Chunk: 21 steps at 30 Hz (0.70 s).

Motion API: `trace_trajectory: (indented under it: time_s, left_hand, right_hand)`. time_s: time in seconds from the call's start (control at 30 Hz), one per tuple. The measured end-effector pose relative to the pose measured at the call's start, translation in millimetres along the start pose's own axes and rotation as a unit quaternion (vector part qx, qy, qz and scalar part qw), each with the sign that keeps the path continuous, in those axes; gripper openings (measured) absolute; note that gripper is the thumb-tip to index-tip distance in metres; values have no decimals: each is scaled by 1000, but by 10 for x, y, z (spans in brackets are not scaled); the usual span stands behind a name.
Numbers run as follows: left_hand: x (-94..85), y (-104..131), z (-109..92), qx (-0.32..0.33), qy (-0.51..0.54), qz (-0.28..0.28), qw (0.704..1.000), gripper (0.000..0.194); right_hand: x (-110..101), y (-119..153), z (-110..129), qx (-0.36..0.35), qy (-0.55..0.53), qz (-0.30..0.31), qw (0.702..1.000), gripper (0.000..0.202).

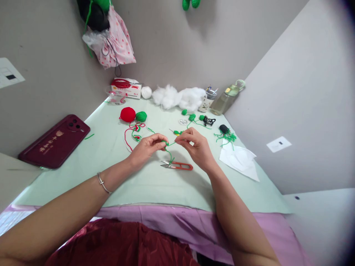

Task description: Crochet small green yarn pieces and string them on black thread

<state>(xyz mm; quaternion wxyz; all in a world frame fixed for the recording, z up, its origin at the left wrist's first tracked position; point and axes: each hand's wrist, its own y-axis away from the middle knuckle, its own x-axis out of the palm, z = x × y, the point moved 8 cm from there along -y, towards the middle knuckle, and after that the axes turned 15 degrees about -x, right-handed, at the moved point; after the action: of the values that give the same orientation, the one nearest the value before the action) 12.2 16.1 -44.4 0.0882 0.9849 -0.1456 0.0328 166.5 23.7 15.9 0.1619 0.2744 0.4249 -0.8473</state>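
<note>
My left hand (151, 146) pinches a small green yarn piece (165, 143) between thumb and fingers, above the middle of the table. A strand of green yarn runs from it to my right hand (193, 143), whose thumb and forefinger are closed on the strand. Another green tail (171, 156) hangs down from the piece toward the thread snips (177, 166), which have orange handles and lie just below both hands. Whether a needle is in my right fingers I cannot make out. Behind the left hand lie red-and-green crocheted bits (137, 136) with loose red yarn.
Red (128, 114) and green yarn balls (141, 116) sit behind my left hand. White stuffing (177, 97), a pen cup (207, 100) and a water bottle (226, 98) line the wall. A dark red phone (55, 142) leans at left; white paper (239, 161) lies right.
</note>
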Motion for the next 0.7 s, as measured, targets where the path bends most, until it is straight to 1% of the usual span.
trace_trajectory:
  time_s: [0.17,0.4,0.6,0.7]
  left_hand:
    - [12,11,-9,-1,-6,1,1000,15]
    - [32,8,-5,-3,-7,14,1000,16]
    - [69,8,23,-12,-8,31,999,16]
    - [79,13,31,-16,-4,36,999,17]
  right_hand:
    - [10,-3,11,-5,21,15,1000,15]
    - [32,-8,48,-25,23,23,999,15]
    - [111,-3,92,-53,1,42,998,16]
    - [124,1,81,-54,-3,39,998,15]
